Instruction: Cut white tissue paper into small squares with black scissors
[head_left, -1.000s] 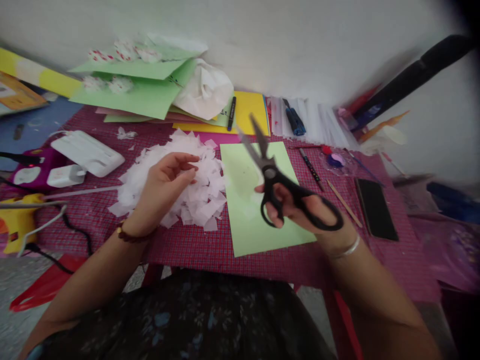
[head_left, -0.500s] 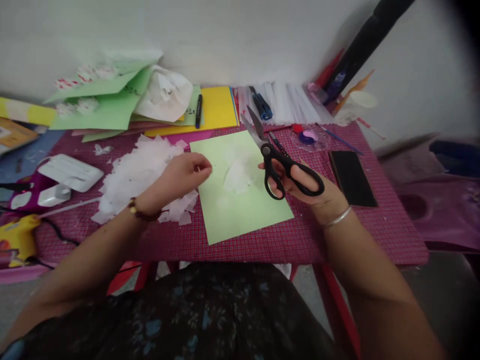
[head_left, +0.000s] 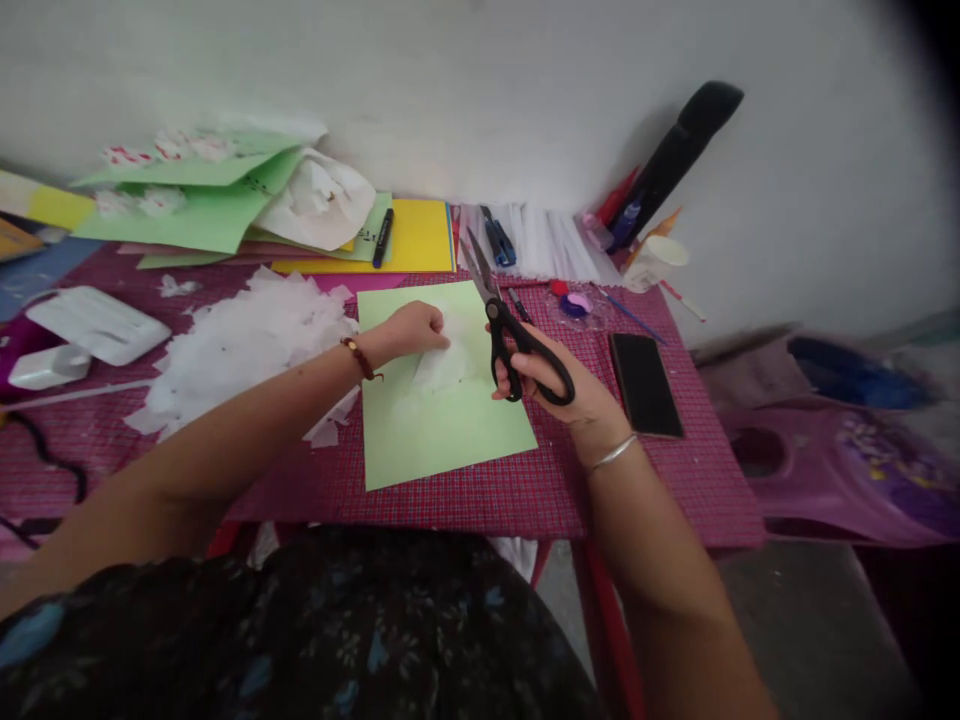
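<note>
A light green sheet (head_left: 442,440) lies on the red checked tablecloth, with a small white paper piece (head_left: 441,370) on its upper middle. My left hand (head_left: 415,328) is closed in a pinch at the top of that white piece, thumb and finger pressed together on it. In my right hand (head_left: 551,375) are black-handled scissors (head_left: 510,325), fingers through the loops, blades slightly apart and pointing up and away over the sheet's right edge. A big heap of white paper pieces (head_left: 240,340) spreads left of the sheet, partly behind my left forearm.
A black phone (head_left: 646,385) lies at the right. Along the wall are green cards (head_left: 195,215), a black marker (head_left: 383,238), a yellow sheet (head_left: 422,235), a blue cutter (head_left: 498,238) and white strips (head_left: 555,240). A white device (head_left: 101,325) sits at the left.
My left hand has moved right onto the white piece and pinches it. The scissors remain in my right hand, now nearer the left hand. The view has shifted to the right.
</note>
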